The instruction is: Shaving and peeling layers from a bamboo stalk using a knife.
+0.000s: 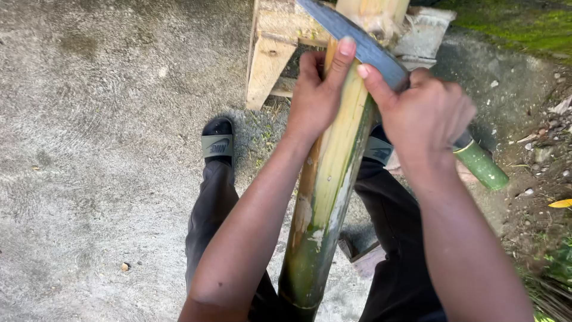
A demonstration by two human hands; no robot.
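The left hand (316, 95) wraps its fingers around the bamboo pole (333, 179), the forefinger stretched up along the pale, peeled face until its tip meets the flat of the knife blade (357, 42); that finger seems to steady the blade against the pole while the other fingers keep the pole from rolling. The right hand (426, 116) is closed around the knife's handle, which lies hidden inside the fist, with its forefinger laid forward along the blade's back, likely to press and guide the edge. The blade crosses the pole at a slant, near its upper end.

The pole runs from between the person's legs up to a rough wooden stand (274, 48) at the top edge of the concrete floor (101, 149), and seems to lean there so that it holds firm under the knife. A short green bamboo piece (481, 164) shows just beyond the right hand. A sandalled foot (217, 140) is planted on the concrete left of the pole, and soil with dry leaves borders the concrete's right edge
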